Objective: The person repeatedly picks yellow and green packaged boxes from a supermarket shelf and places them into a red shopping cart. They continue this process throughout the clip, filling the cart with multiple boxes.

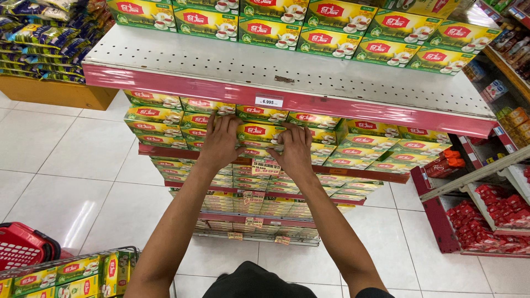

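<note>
Hands point(256, 146) grip rectangular glossy cardboard tea box point(255, 132).

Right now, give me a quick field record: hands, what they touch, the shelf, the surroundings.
left hand: left hand reaches under the top shelf, fingers on the green-and-yellow box
right hand: right hand on the same box, from its right side
grip: both hands flank the box; whether it is lifted cannot be told
shelf: white perforated top shelf with a pink front edge, more rows of like boxes below
price tag: small white tag on the pink edge
floor side: red basket at lower left, beside a wire cart of like boxes
</note>
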